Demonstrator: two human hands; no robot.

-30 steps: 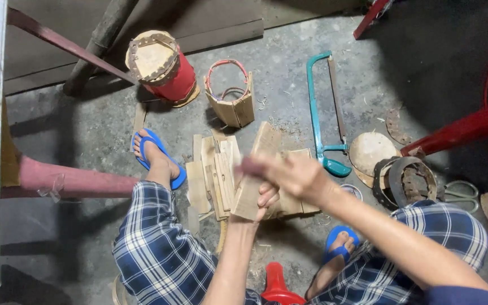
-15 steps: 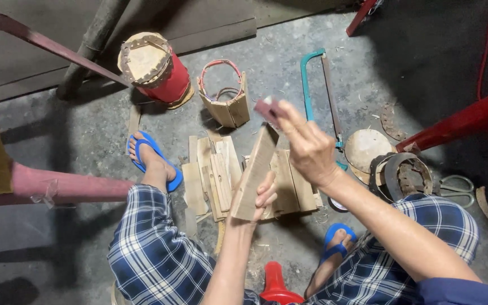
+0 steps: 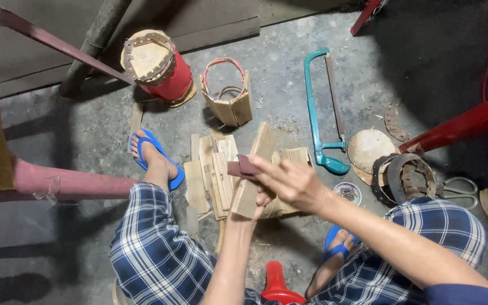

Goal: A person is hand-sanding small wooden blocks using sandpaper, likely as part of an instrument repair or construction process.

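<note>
My left hand gripped wood slat; right hand pinched sanding pad at 12 o'clock. Pad could slip, scrape fingers.

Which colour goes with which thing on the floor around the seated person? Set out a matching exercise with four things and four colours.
Things:
1. hacksaw frame
2. drum body
3. sandals
4. wooden slat held in the left hand

Colours:
a. blue
b. pale tan
c. teal
d. red

Pairs: 1-c, 2-d, 3-a, 4-b
</note>
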